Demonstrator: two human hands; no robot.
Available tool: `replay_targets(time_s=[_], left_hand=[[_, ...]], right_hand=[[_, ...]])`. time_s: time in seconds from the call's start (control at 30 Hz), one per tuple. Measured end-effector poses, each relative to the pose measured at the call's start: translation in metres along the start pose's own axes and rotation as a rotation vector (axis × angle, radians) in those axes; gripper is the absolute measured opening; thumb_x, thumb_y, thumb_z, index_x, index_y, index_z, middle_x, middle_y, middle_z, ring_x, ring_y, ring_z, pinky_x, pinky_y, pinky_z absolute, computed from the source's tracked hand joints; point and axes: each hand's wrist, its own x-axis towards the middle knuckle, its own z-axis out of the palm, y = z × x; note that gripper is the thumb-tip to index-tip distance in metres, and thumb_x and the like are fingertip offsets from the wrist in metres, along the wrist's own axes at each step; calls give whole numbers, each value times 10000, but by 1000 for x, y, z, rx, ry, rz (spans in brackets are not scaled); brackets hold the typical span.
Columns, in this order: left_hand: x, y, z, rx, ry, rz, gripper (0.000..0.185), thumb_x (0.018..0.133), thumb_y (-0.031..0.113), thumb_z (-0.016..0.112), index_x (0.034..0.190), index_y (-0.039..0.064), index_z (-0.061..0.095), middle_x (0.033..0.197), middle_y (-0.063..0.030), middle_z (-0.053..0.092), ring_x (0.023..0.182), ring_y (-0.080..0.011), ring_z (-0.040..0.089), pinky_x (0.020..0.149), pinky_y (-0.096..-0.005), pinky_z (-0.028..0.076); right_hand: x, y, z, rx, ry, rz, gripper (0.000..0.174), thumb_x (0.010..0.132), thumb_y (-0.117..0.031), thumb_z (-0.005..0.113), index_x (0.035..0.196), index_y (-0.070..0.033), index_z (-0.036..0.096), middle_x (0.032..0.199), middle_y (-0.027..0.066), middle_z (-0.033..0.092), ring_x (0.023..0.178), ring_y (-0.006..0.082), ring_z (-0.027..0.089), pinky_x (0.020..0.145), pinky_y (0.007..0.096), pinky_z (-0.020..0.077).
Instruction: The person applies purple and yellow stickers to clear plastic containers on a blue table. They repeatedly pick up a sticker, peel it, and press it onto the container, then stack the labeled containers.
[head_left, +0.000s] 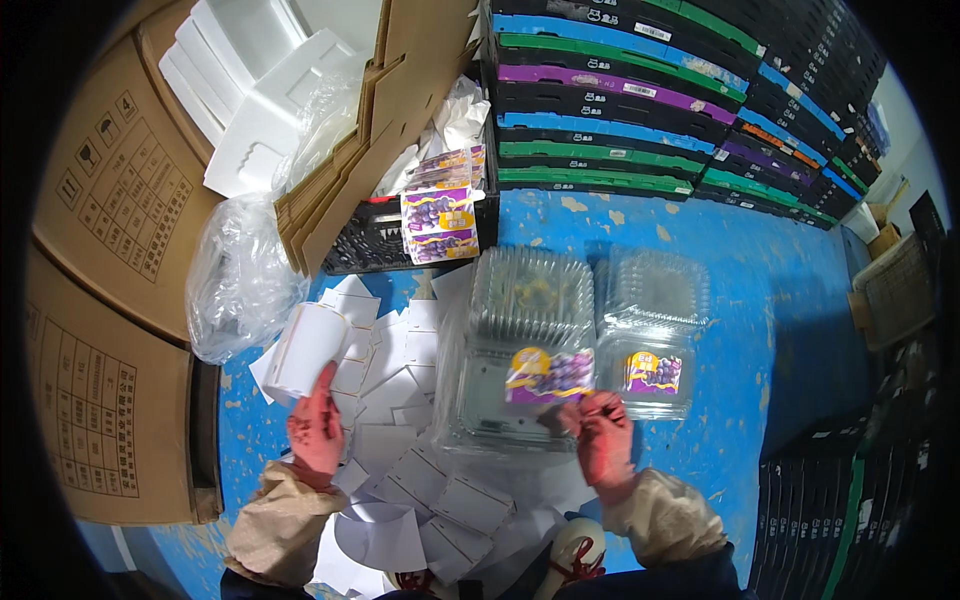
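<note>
My left hand, in a red glove, is at the lower end of a roll of white label backing paper, with a finger or thumb along its side. In my right hand, also gloved in red, a grape-picture label is held by its corner. That label is over the open clear plastic clamshell containers, which are stacked in front of me. To their right stands another clamshell stack with a similar grape label on its lower half. Whether the held label touches plastic cannot be told.
Loose white backing strips litter the blue floor around my shoes. Grape labels hang over a black crate beside folded cardboard. Stacked crates stand beyond; large cardboard boxes and a plastic bag are at left.
</note>
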Motion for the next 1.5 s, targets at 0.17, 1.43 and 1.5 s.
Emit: replay_targets(time_s=[0.17, 1.43, 1.5], left_hand=[[-24, 14, 55, 134, -250, 74, 572, 836, 153, 574, 1335, -28, 360, 1092, -267, 576, 888, -412, 584, 771, -442, 486], [-54, 5, 131, -169, -486, -65, 571, 890, 223, 534, 1352, -22, 303, 923, -277, 607, 815, -437, 584, 711, -483, 461], [-57, 5, 133, -155, -458, -52, 577, 885, 221, 537, 1351, -25, 302, 944, -285, 601, 823, -440, 582, 727, -480, 463]], right_hand=[[-13, 48, -10, -100, 182, 166, 85, 883, -37, 581, 877, -45, 497, 873, 76, 594, 867, 211, 616, 819, 382, 533], [21, 9, 40, -2066, -921, -498, 804, 607, -352, 762, 1314, -164, 430, 1275, 105, 454, 1221, 330, 393, 1039, 571, 225], [20, 3, 45, -2036, -888, -507, 788, 608, -338, 762, 1304, -154, 442, 1273, 101, 461, 1222, 322, 396, 1039, 575, 223]])
